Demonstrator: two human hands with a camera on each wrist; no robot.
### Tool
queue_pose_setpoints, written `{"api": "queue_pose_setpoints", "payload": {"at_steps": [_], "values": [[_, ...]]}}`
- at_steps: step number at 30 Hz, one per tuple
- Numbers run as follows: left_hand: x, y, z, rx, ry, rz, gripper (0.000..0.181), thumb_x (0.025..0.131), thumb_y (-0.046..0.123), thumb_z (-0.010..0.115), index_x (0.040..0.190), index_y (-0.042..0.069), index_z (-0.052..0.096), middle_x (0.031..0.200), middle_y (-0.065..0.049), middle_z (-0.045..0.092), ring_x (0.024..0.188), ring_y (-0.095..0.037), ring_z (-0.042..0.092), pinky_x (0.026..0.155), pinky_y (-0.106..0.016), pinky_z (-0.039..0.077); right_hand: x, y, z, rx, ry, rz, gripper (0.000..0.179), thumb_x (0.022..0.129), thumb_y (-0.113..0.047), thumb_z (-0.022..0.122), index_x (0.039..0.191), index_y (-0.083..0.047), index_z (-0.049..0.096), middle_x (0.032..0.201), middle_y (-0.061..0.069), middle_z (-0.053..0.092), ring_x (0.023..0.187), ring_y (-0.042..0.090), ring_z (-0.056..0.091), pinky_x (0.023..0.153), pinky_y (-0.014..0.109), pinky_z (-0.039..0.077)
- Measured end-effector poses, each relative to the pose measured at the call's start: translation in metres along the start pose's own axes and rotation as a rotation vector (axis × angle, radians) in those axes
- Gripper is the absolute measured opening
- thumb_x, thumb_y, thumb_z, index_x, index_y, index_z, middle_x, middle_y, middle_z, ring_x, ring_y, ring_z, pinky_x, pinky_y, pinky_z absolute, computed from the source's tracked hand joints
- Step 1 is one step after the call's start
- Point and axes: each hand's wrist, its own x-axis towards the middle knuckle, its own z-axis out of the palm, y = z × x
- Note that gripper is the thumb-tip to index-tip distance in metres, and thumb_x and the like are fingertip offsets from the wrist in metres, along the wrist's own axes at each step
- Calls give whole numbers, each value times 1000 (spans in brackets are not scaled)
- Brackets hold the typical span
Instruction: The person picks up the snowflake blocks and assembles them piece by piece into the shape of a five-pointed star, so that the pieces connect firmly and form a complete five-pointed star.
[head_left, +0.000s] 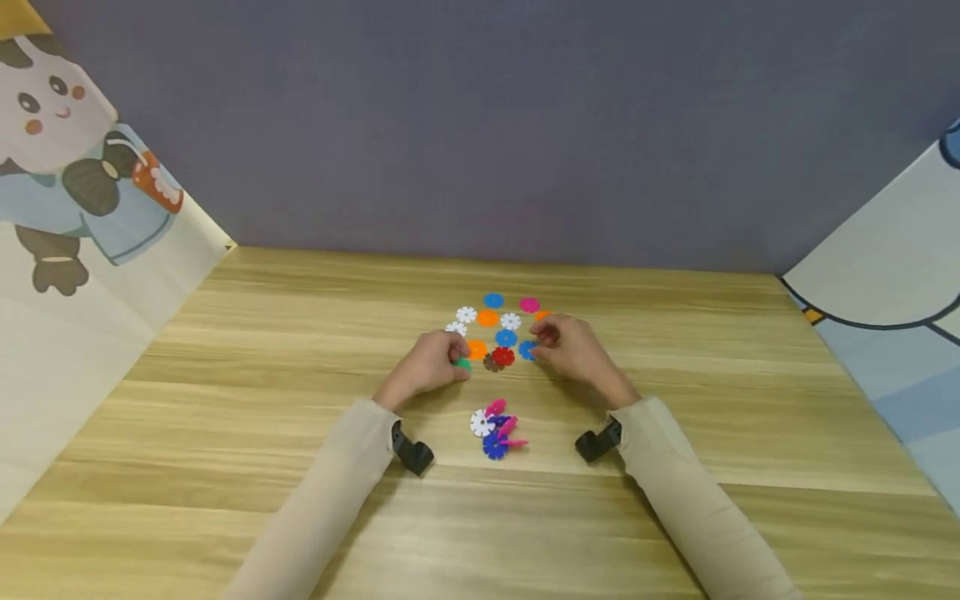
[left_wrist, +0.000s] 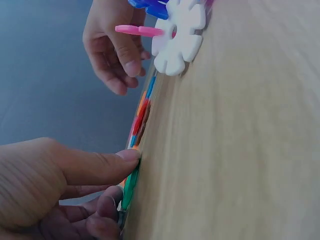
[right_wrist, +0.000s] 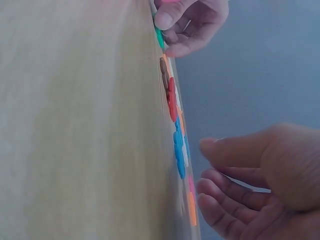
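Observation:
Notched plastic discs lie loosely spread on a wooden table. My left hand (head_left: 429, 364) is at the left of the spread, with thumb and fingers at the edges of a green disc (left_wrist: 131, 186), pinching it low at the table. My right hand (head_left: 573, 348) hovers at the right side, fingers bent and apart, next to a blue disc (head_left: 527, 351); nothing shows between its fingertips in the right wrist view. Between the hands lie a red disc (head_left: 504, 357) overlapping a brown disc (head_left: 492, 364), an orange disc (head_left: 477, 349) and another blue disc (head_left: 506, 338).
Nearer the body stands a joined cluster of discs with a white disc (head_left: 482, 423), a dark blue disc (head_left: 495, 447) and several pink ones. Farther back lie white, orange, blue and magenta discs (head_left: 529, 305). A grey wall (head_left: 495, 133) rises behind the table (head_left: 300, 333).

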Motion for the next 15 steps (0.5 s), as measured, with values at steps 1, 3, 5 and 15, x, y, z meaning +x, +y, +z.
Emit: {"api": "queue_pose_setpoints", "payload": {"at_steps": [1,3,5,15], "values": [[1,0,0,-10,-1,-3,21,78,8,76,95,3,66,81,-4,57,75,-16,48,70,-25,44,0,1,-1,2,-1,2,31,84,-3,68,112,6,61,101,20,65,92,28,61,85,39,54],[3,0,1,-27,-7,-7,19,78,9,77,93,4,66,81,-4,57,76,-16,48,71,-24,44,0,4,-2,0,5,8,31,83,-3,68,112,6,61,100,19,65,92,28,61,85,39,53],[4,-1,2,-32,-4,-6,19,78,10,77,91,4,66,81,-5,58,76,-16,49,71,-24,44,0,6,-1,-10,5,0,30,83,-3,68,111,6,61,99,19,65,90,28,60,84,39,53],[2,-6,7,47,24,57,19,81,12,74,95,2,65,84,-6,57,76,-17,50,70,-26,47,2,9,11,-38,2,-30,25,81,-7,72,102,5,66,89,14,61,77,20,53,69,26,46]]}}
